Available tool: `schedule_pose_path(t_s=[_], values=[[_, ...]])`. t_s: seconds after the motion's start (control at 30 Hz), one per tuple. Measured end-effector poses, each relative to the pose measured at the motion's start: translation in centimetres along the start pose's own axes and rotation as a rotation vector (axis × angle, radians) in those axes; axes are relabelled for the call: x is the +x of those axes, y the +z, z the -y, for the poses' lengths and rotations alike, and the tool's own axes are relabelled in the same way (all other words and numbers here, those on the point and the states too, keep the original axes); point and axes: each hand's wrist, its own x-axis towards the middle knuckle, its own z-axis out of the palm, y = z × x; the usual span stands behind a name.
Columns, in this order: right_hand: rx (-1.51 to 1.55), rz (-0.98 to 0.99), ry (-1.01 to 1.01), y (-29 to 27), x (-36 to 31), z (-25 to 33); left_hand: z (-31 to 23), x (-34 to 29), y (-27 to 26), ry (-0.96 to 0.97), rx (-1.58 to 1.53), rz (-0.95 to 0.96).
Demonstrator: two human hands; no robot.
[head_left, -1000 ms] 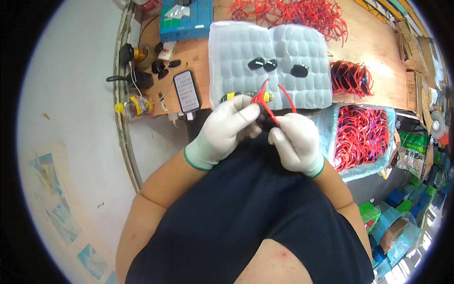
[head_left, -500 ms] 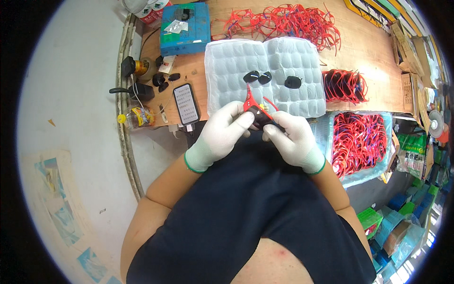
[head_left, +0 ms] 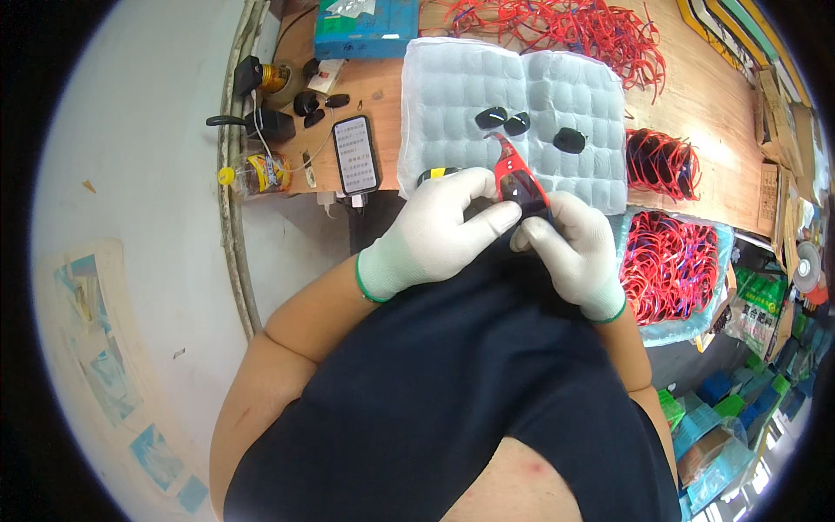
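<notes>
Red glasses slant from 11 to 5 o'clock between two gloved hands

Head view: the red glasses (head_left: 525, 190) are held up off the bench, in front of the person's chest, with a hand at either side. From the left hand (head_left: 448, 224) they lie toward 2 o'clock; from the right hand (head_left: 581, 250), toward 11 o'clock. Neither hand is clearly nearer, for both touch them. The left hand is closed on the near side of the front, its thumb against the lower edge of a dark lens; the right hand pinches the end at 5 o'clock. The thumb tips sit close together. How the fingers behind are placed is hidden.

The visible long axis runs from 11 o'clock down to 5 o'clock. The one side arm in sight points to 11 o'clock, its tip curving toward a pair of loose dark lenses (head_left: 504, 120) on the white padded sheet (head_left: 435, 109). The other side arm cannot be made out.

From the glasses, another dark lens (head_left: 570, 140) lies toward 1 o'clock, a row of red glasses (head_left: 665, 163) between 2 and 3, the lined tub (head_left: 683, 331) toward 4, and the phone (head_left: 357, 155) between 9 and 10.
</notes>
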Motion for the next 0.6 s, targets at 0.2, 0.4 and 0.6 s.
schedule_pose_path(t_s=[0.2, 0.4, 0.6], values=[[0.058, -0.105, 0.140, 1.4, 0.6, 0.9, 0.1, 0.4, 0.0, -0.040, 0.212, -0.034], [-0.219, -0.201, -0.044, 2.6, 0.0, 2.3, -1.0, 0.1, -0.4, -0.117, -0.100, 0.042], [-0.106, -0.117, -0.022, 2.1, 1.2, 2.9, -1.0, -0.1, -1.4, -0.087, -0.196, 0.054]])
